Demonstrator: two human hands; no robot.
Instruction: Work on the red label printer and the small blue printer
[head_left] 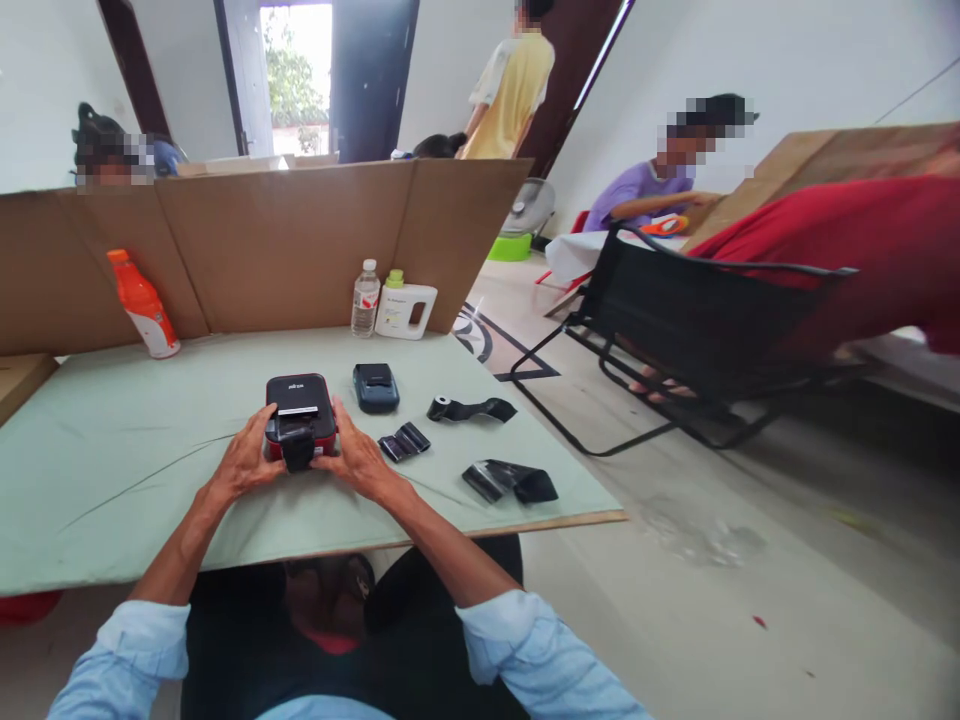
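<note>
A black label printer with red sides [301,395] rests on the table in front of me, a dark strip hanging from its near side. My left hand [247,455] grips its left side, thumb at the front edge. On the opposite side, my right hand [358,455] holds it with the fingers along the wall. Just beyond to the right sits a smaller blue-grey printer [376,388]. Near my right hand lies a short folded black strip [405,442]. A small roll with a black tail [469,408] and a longer curled black strip [511,482] lie further right.
A cardboard screen [292,250] stands along the far table edge. Before it are an orange bottle [145,305], a clear water bottle [365,300] and a white jug [405,308]. A black folding chair [675,320] with a person in red is at the right. Other people are beyond.
</note>
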